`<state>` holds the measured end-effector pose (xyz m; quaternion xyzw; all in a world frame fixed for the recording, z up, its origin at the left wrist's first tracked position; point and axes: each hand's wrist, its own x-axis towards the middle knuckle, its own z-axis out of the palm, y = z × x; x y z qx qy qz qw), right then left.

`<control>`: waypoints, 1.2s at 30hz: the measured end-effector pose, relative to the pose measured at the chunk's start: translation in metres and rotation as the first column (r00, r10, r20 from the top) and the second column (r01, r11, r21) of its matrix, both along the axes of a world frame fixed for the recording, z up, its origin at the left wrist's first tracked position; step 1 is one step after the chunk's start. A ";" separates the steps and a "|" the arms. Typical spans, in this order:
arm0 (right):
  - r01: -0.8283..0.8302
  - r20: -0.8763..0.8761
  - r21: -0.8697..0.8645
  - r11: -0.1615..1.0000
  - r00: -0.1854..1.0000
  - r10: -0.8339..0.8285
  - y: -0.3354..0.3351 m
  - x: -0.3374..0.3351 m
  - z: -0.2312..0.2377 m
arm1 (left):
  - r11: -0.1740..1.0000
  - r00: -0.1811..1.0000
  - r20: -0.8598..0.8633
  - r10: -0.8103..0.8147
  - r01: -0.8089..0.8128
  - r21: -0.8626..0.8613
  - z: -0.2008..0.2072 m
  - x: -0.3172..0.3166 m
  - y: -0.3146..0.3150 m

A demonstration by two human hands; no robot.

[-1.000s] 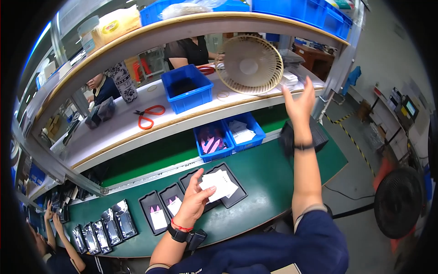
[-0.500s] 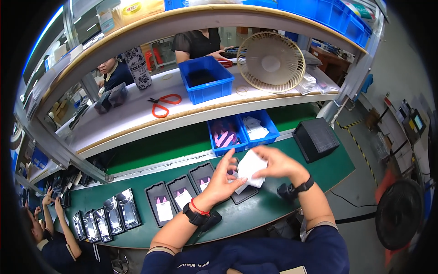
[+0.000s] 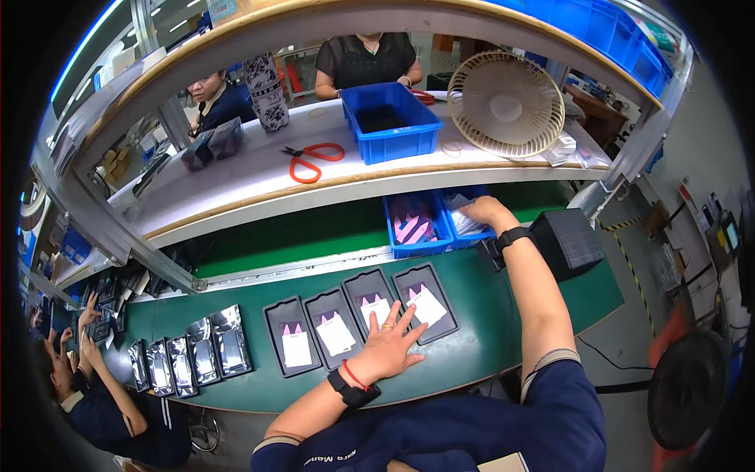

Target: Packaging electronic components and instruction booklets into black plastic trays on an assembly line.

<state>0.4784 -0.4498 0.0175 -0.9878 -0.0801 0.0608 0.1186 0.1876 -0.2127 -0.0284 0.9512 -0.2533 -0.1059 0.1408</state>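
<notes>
My left hand (image 3: 385, 352) is open, its fingers spread over the lower ends of two black trays (image 3: 380, 277), touching the white cards there. Several such trays stand in a row, each with pink pointed pieces and a white card (image 3: 297, 349) inside. My right hand (image 3: 485, 211) reaches into the right one of two small blue bins (image 3: 472, 240), over white packets or cards (image 3: 465, 223). Its fingertips are partly hidden, so its grip does not show. The left blue bin (image 3: 417, 250) holds pink pointed pieces (image 3: 414, 228).
Several black trays with shiny film (image 3: 230, 342) lie at the left of the green bench. A black box (image 3: 568, 244) stands at the right. On the shelf above are red-handled scissors (image 3: 316, 161), a blue crate (image 3: 397, 141) and a fan (image 3: 507, 106). Other people work nearby.
My right hand has moved from the white stack over the rightmost tray into the right blue bin. My left hand has let go of the stack and lowered onto the trays. The view has shifted.
</notes>
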 end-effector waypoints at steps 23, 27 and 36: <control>0.184 -0.176 0.306 0.934 0.975 -0.135 0.015 -0.021 0.005 | 0.998 0.998 -0.066 0.019 -0.023 -0.055 0.011 -0.022 0.052; 0.107 -0.134 0.285 0.953 0.988 -0.071 0.013 -0.022 -0.006 | 0.994 1.000 -0.031 -0.004 0.000 -0.105 0.010 -0.020 0.055; -0.087 0.410 0.484 0.870 0.902 -0.138 -0.029 -0.103 0.038 | 0.996 0.998 -0.062 0.006 -0.012 -0.090 0.023 -0.020 0.079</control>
